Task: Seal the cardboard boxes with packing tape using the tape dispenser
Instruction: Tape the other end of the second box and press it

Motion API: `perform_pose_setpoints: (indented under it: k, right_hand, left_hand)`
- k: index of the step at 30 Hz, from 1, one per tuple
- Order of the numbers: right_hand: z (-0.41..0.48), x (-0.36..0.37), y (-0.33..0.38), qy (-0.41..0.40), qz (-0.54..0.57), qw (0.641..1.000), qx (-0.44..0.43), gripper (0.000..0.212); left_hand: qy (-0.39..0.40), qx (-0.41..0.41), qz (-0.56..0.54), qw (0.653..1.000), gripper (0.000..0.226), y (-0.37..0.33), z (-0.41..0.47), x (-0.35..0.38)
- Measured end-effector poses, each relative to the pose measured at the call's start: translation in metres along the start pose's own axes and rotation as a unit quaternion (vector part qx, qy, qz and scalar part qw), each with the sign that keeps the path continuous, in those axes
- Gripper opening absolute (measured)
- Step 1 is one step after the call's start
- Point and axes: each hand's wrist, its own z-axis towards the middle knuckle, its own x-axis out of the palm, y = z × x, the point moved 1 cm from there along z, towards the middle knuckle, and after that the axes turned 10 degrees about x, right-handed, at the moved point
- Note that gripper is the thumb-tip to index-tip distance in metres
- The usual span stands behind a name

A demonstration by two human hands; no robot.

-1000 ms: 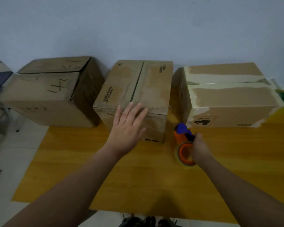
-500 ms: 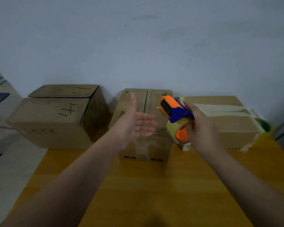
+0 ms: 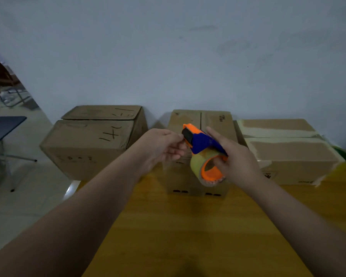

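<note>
The right hand (image 3: 238,162) is clamped on the tape dispenser (image 3: 201,139), held in the air over the far-middle of the table (image 3: 188,226). Its index finger lies along the blue body and its thumb is tucked in the orange core of the tape roll (image 3: 196,166). The left hand (image 3: 160,148) meets it from the left, fingertips bunched and pinching at the orange nose; whether a tape end sits btw. them is too small to tell. Behind, at the far edge, the middle box (image 3: 216,121) is partly covered by hands & dispenser, its top seam a dark line. The right box (image 3: 288,154), taped w/ pale strips, sits just beside it toward the far-right corner. A green roll (image 3: 343,153) peeks past it, mostly hidden. The left box (image 3: 88,140) reaches out past the table's left edge; what carries it there is hidden. Bare wood runs from the boxes down under both forearms, w/ the near edge cut off by the frame.
</note>
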Motion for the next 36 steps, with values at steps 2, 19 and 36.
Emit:
perform_pose_setpoints:
  k: [2,19,36]
  right_hand:
    - [-0.001,0.006,0.005,0.086,0.066,0.994,-0.021,0.084]
    - [-0.004,-0.015,0.004,0.166,-0.047,0.984,0.032,0.070]
    - [0.033,0.003,0.039,0.108,-0.426,0.897,-0.046,0.060]
  left_hand:
    - [-0.006,-0.008,0.019,1.000,0.019,0.001,0.000,-0.011]
    - [0.032,0.008,0.208,0.978,0.021,0.049,0.007,-0.109]
    - [-0.206,0.044,0.253,0.944,0.025,0.123,0.049,-0.075]
